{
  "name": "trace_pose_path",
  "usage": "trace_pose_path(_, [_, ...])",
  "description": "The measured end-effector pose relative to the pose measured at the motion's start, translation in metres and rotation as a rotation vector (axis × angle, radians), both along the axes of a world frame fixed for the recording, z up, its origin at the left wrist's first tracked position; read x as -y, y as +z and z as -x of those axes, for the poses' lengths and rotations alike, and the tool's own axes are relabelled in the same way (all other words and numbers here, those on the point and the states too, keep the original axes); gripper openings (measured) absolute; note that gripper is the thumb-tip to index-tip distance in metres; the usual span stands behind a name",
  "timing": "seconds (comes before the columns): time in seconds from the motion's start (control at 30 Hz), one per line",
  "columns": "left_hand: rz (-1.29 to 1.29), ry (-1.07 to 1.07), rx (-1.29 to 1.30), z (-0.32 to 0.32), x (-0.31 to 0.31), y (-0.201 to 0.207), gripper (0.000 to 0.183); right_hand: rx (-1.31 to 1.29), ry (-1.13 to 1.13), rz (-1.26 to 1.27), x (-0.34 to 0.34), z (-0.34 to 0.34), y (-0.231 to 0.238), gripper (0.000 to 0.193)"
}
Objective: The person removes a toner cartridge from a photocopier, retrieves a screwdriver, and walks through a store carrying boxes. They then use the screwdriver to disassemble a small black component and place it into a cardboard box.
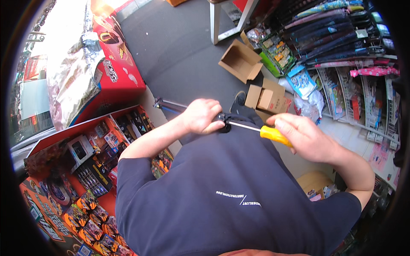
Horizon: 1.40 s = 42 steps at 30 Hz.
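My right hand grips the yellow handle of a screwdriver. Its thin metal shaft points left toward a small black object that my left hand holds closed in its fingers. The screwdriver tip meets the black object right beside my left fingertips. Both hands are raised in front of my chest, above my dark blue shirt. Most of the black object is hidden inside my left hand.
A red display rack of packaged toys stands at my left. Open cardboard boxes and smaller boxes lie on the grey floor ahead. Shelves of packaged goods line the right side. A white table leg stands ahead.
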<state>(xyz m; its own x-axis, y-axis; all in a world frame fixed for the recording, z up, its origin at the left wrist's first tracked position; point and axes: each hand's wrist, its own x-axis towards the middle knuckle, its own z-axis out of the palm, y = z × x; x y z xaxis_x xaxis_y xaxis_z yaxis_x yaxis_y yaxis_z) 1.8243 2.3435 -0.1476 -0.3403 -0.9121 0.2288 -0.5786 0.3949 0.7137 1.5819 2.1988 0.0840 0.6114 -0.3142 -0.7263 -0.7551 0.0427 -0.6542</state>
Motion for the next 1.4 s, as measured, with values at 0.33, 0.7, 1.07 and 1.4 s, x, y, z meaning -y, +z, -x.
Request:
trace_pose_path(0.33, [0.006,0.051,0.01,-0.014,0.003,0.007,0.04,0.697,0.428,0.735,0.009,-0.011,0.001,0.04])
trace_pose_path(0.7, [0.1,0.112,-0.006,-0.035,0.012,0.017,0.04,0.669,0.621,0.878,0.022,-0.019,0.014,0.051])
trace_pose_path(1.07, [0.107,0.17,-0.003,-0.05,0.018,0.029,0.035,0.549,0.927,1.058,0.029,-0.029,0.025,0.052])
trace_pose_path(1.4, [0.134,0.256,-0.051,-0.054,0.024,0.042,0.034,0.779,0.584,0.984,0.031,-0.046,0.032,0.055])
